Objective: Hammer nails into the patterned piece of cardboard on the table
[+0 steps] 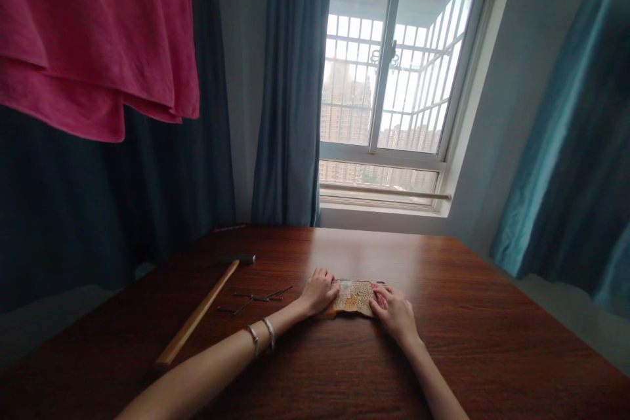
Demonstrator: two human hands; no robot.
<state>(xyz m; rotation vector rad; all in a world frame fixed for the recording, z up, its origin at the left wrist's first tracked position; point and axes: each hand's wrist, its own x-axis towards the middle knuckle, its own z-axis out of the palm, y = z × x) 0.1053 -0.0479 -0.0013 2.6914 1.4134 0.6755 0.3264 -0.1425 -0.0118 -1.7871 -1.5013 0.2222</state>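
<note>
A flat, roughly rectangular piece with a tan speckled face (358, 296) lies on the brown wooden table (472, 354). It has a whitish patch at its upper left and an orange patch lower down. What it is made of I cannot tell. My left hand (319, 290) grips its left end with curled fingers. At the right end my right hand (395, 315) has its fingers bent over a pink part (378, 298) of the piece. Several dark nails (253, 298) lie loosely crossed left of my left hand. Two silver bangles (260, 336) circle my left forearm.
A hammer (201, 315) with a wooden handle lies on the table's left side, its dark head towards the back. Blue curtains (295, 92) hang behind the table beside a barred window (388, 79). A pink cloth (108, 33) hangs at upper left.
</note>
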